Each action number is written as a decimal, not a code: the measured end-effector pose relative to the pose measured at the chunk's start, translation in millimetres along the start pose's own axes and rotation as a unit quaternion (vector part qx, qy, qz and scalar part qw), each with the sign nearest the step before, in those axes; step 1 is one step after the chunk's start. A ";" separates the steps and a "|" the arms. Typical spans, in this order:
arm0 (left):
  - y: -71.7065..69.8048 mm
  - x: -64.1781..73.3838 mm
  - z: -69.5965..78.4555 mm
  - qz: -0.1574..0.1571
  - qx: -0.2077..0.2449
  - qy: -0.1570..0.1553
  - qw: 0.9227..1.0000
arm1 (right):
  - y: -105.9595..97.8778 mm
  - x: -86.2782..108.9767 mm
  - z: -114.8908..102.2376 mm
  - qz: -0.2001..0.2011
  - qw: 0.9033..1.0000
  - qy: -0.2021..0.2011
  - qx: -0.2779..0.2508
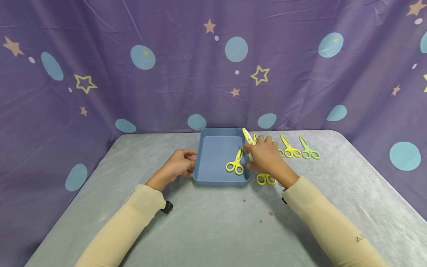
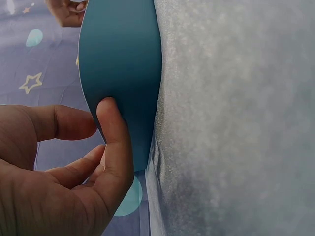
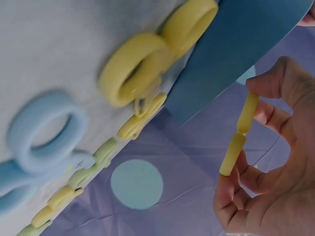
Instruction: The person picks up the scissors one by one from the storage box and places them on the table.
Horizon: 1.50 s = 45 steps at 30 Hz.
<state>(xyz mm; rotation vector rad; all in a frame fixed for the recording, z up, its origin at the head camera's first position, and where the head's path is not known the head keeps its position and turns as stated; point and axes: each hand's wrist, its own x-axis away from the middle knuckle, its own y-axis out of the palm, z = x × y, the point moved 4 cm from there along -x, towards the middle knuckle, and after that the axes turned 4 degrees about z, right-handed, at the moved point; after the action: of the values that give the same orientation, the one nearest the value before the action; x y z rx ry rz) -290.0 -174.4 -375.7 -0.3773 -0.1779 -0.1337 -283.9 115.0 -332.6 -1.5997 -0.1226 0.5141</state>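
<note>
Near the centre of the head view a shallow blue tray (image 1: 217, 181) sat on the grey tabletop (image 1: 213, 222), rectangular with rounded corners and low walls. The left hand (image 1: 178, 165) lay against the tray's left wall; in the left wrist view its thumb (image 2: 114, 132) pressed flat on the blue wall while the other fingers stayed loosely bent, so that grip was relaxed and clasped nothing. One pair of yellow scissors (image 1: 236, 163) lay inside the tray toward its right side, loops toward the near edge and blades pointing away. The right hand (image 1: 265, 157) hovered over the tray's right wall, its grip pinched round a held pair of yellow scissors (image 1: 248, 136) whose pale yellow blade stuck up and away past the tray's far right corner; in the right wrist view the thumb and fingertips pinched that slim yellow piece (image 3: 238, 135). Just below this hand another yellow pair (image 1: 265, 179) rested on the tabletop beside the tray's near right corner, only its loops showing. To the right in the frame, a further yellow pair (image 1: 290, 148) and a green pair (image 1: 308, 150) lay side by side. A purple curtain (image 1: 133, 74) with stars and blue dots hung behind.
</note>
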 end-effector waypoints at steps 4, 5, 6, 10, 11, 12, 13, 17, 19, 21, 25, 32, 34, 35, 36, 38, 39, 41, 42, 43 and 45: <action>-0.7 -0.4 -0.9 0.001 -0.002 -0.001 1.000 | -0.6 5.9 8.7 0.002 1.000 0.007 0.006; -0.7 -0.3 -0.9 0.002 -0.002 -0.001 1.000 | -0.7 7.4 10.9 0.004 1.000 0.007 0.009; -0.7 -0.3 -1.0 0.002 -0.002 -0.002 1.000 | -0.9 9.0 13.1 0.006 1.000 0.007 0.011; -0.4 -0.5 -0.9 0.003 0.000 -0.003 1.000 | -1.5 16.1 22.1 0.007 1.000 0.013 0.010; -0.3 -0.5 -0.7 0.002 0.001 -0.003 1.000 | -1.5 18.0 24.6 0.005 1.000 0.017 0.009; -0.3 -0.6 -0.5 0.002 0.001 -0.002 1.000 | -1.6 20.2 26.9 0.004 1.000 0.021 0.006; -0.3 -0.5 -0.3 0.001 0.002 -0.002 1.000 | -1.5 22.3 29.5 0.002 1.000 0.024 0.005; 0.0 0.2 0.7 -0.002 0.003 -0.002 1.000 | -1.0 31.0 40.5 -0.001 1.000 0.027 0.006; 0.4 0.7 1.0 -0.005 0.002 -0.001 1.000 | -1.4 35.4 46.1 -0.002 1.000 0.029 0.007; 0.6 0.9 1.0 -0.005 0.003 -0.001 1.000 | -2.0 39.9 51.5 -0.003 0.999 0.032 0.008; 0.8 0.6 0.8 -0.006 0.005 -0.002 1.000 | -2.9 49.7 64.1 -0.008 0.999 0.038 0.009; 0.1 0.3 1.0 -0.001 0.006 -0.003 1.000 | -3.1 66.0 87.3 -0.018 0.999 0.038 -0.018; -0.1 0.1 1.4 -0.001 0.004 -0.003 1.000 | -3.7 69.8 93.3 -0.021 0.998 0.042 -0.030; -0.1 -0.1 1.5 -0.002 0.004 -0.002 1.000 | -4.2 71.5 96.1 -0.023 0.998 0.046 -0.036; -0.1 0.0 1.8 -0.002 0.003 -0.002 1.000 | -4.8 73.2 98.5 -0.024 0.998 0.048 -0.039; 0.0 0.8 2.1 -0.003 0.002 -0.001 1.000 | -5.6 76.5 103.1 -0.028 0.997 0.053 -0.045; 0.1 1.5 2.6 -0.002 0.002 -0.002 1.000 | -5.7 78.2 105.3 -0.032 0.997 0.055 -0.048; 0.3 1.4 2.3 -0.002 0.003 -0.002 1.000 | -5.3 82.3 110.5 -0.039 0.996 0.059 -0.056; 0.6 1.7 2.3 -0.001 0.003 -0.003 1.000 | -5.0 84.5 113.2 -0.043 0.996 0.060 -0.059; 0.7 1.6 2.0 -0.002 0.003 -0.004 1.000 | -4.4 86.7 116.0 -0.048 0.995 0.061 -0.063; 0.7 0.7 1.5 -0.001 0.003 -0.004 1.000 | -3.5 90.9 121.5 -0.053 0.994 0.062 -0.069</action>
<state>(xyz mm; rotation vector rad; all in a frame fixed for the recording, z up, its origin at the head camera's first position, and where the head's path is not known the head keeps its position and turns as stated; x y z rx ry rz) -289.4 -173.2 -374.4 -0.3709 -0.1871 -0.1331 -250.2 261.6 -353.2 -1.7447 -0.1516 0.3283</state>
